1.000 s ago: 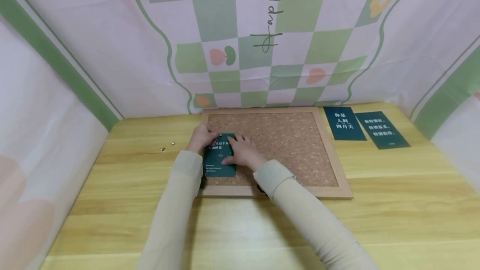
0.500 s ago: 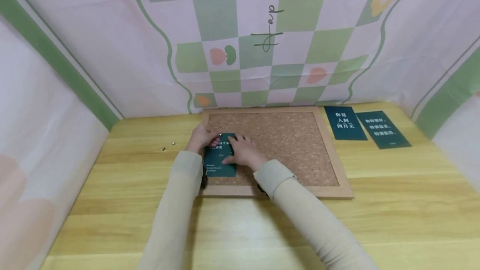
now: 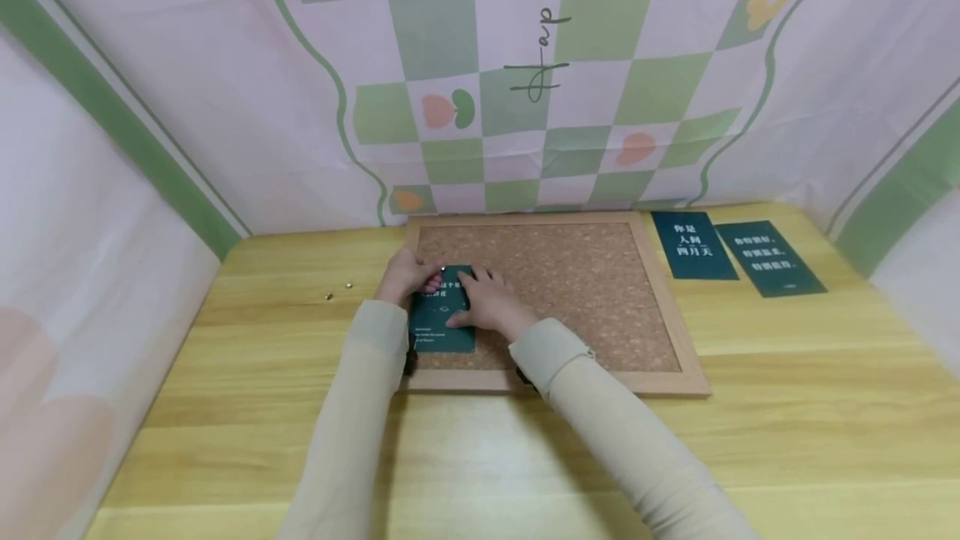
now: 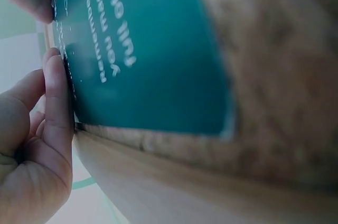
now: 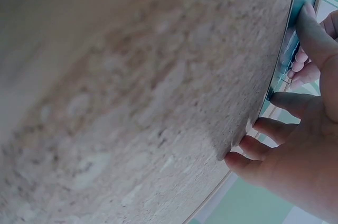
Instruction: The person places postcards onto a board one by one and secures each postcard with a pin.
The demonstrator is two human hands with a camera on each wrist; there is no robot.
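Note:
A dark green card (image 3: 446, 323) with white print lies on the left part of the cork board (image 3: 570, 298). At the card's upper edge my left hand (image 3: 405, 275) pinches a small silver pushpin (image 3: 442, 269) between thumb and curled fingers. In the left wrist view that hand (image 4: 42, 129) hides the pin. My right hand (image 3: 491, 304) rests spread on the card's right side, its thumb on the print. The right wrist view shows this hand's (image 5: 296, 145) outer fingertips touching the cork beside the card.
Two more green cards, one nearer (image 3: 694, 246) and one farther right (image 3: 772, 258), lie on the wooden table (image 3: 480, 473) right of the board. Two small silver pins (image 3: 348, 285) lie left of it. A patterned cloth (image 3: 510, 165) hangs directly behind.
Both hands stay almost where they were over the card, the left still pinching at its top edge. The whole head view has shifted very slightly.

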